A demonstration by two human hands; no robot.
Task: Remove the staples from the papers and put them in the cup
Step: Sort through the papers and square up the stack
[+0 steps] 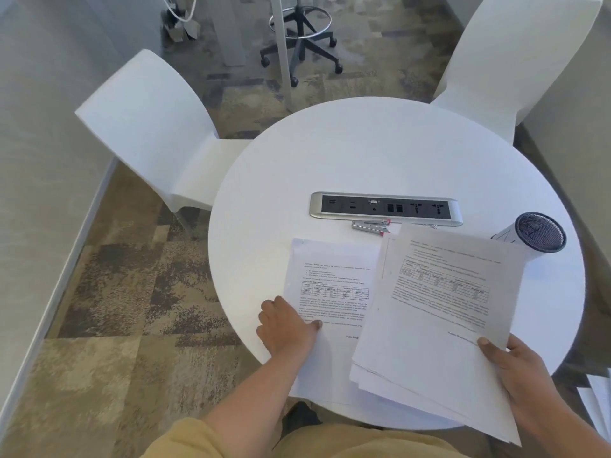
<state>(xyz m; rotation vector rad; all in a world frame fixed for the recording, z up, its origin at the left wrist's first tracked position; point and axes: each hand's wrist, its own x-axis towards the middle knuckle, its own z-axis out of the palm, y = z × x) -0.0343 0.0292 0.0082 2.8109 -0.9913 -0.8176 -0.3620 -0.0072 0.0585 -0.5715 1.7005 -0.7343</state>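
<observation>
Plainly, the main risk sits with the raised stack [439, 309], at about 5 o'clock on the table [363, 153]. The right hand [515, 368] grasps it only at its near right corner, thumb on top and fingers beneath, and the lower sheets fan out loosely at the near edge. If that hold slackens or the stack tilts, I judge that sheets could slide off toward the lap or the floor. Its far corner also reaches close to the cup [540, 231], a dark mesh one at 3 o'clock near the rim, so a careless swing could knock the cup off the table.

The left hand [287, 328] is at the left edge of the flat papers [330, 285] at 7 o'clock, thumb on top; whether its fingers curl under the edge I cannot tell. Those papers lie close to the near rim, so a tug could drag them off.

The staple remover [370, 225] lies untouched near the centre, just on the 6 o'clock side of the power strip [385, 208]. With both hands busy, neither is free to take it. No staple can be made out at this size. A pulled one would likely be easy to lose on the white top before it reaches the cup.
</observation>
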